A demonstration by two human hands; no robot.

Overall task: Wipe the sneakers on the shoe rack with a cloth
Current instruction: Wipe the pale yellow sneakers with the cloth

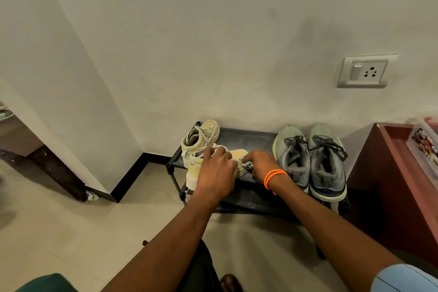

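A cream sneaker point(196, 168) lies at the front left of the black shoe rack point(251, 141). My left hand point(216, 168) grips its top. My right hand point(262, 165), with orange bands on the wrist, pinches a small pale cloth point(246, 164) against the sneaker's toe. The second cream sneaker point(201, 136) stands behind, by the wall. A pair of grey-green sneakers point(310, 159) with dark laces stands on the rack's right half.
A reddish-brown cabinet point(388, 173) stands close to the rack's right side. A wall socket point(366, 71) is above it. A dark door frame point(54, 168) is at the left. The tiled floor point(71, 232) spreads in front.
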